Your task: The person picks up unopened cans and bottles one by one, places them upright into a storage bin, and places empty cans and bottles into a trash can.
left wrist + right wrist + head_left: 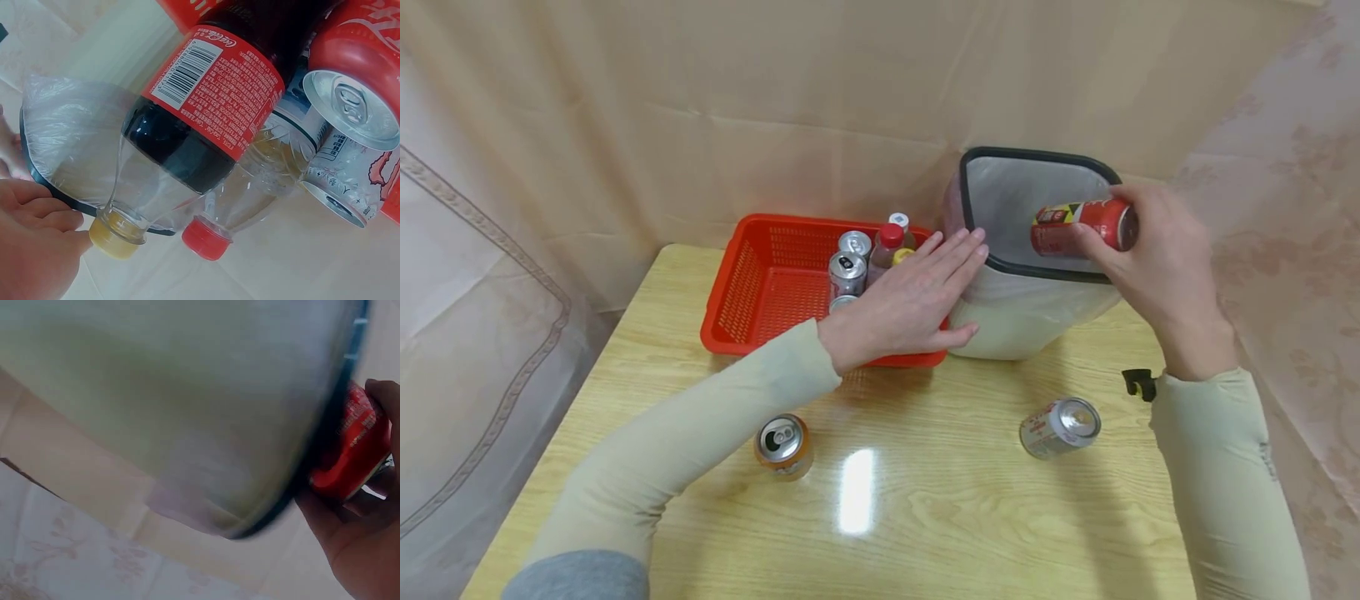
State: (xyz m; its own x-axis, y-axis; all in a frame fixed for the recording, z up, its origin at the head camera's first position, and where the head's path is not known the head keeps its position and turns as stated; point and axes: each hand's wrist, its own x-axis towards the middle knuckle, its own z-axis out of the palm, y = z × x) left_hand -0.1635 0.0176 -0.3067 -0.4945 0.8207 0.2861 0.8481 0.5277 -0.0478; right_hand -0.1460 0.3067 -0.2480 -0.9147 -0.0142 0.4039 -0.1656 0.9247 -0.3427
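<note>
My right hand [1172, 267] grips a red can [1075, 229], tipped on its side over the mouth of the lined trash bin [1015, 321]. In the right wrist view, fingers and thumb wrap this red can [359, 447] beside the bin's dark rim. My left hand [910, 304] stretches over the right end of the red basket [730, 308], its fingers fairly straight and their tips at the bin's near left rim. Below that hand, the left wrist view shows a yellow-capped cola bottle [212, 100] and a red-capped bottle [209, 237].
Several cans, including a silver one [847, 271], stand in the basket. An orange can [784, 446] is on the table [925, 517] at front left, a white can [1060, 427] at front right. A small black item [1138, 383] shows beside the right sleeve. A curtain [775, 108] hangs behind.
</note>
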